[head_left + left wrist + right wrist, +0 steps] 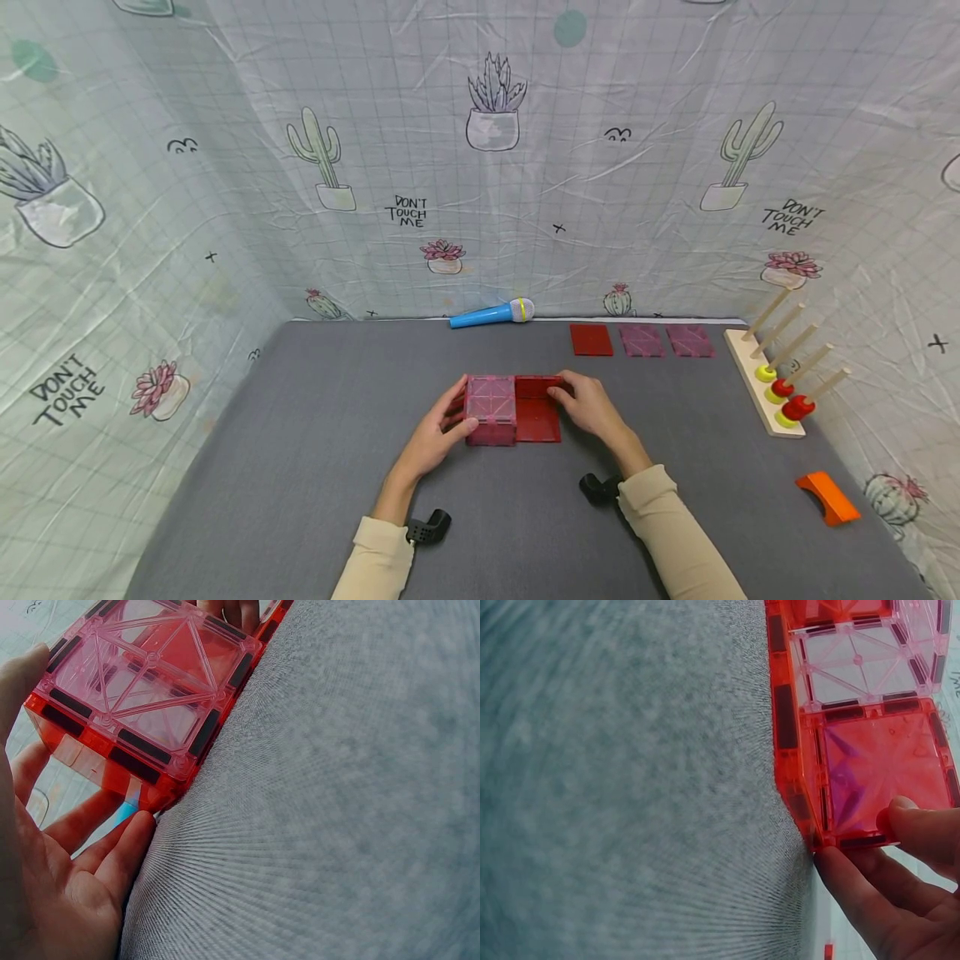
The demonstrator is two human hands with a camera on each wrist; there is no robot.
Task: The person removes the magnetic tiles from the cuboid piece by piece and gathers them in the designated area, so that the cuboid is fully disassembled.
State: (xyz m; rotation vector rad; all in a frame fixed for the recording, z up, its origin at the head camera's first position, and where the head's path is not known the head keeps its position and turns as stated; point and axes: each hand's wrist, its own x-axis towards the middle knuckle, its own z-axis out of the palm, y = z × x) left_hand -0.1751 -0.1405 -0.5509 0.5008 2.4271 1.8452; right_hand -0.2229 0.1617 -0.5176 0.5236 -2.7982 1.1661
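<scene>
A cube of translucent magnetic tiles (491, 400), pink on top with red walls, stands mid-table. My left hand (433, 433) grips its left side, thumb towards the front and fingers farther back; the left wrist view shows those fingers along the red wall. To the cube's right, a red floor tile (538, 421) lies flat on the table. Behind that floor tile, a red magnetic tile (885, 772) stands upright. My right hand (594, 406) pinches this upright tile near its outer edge, with the thumb on its face and the other fingers partly hidden behind.
At the back lie a blue toy microphone (487, 314), a loose red tile (591, 340) and two pink tiles (641, 340). On the right are a wooden peg board (757, 379) with red and yellow pieces and an orange arch block (828, 498). A printed curtain (555, 183) hangs behind.
</scene>
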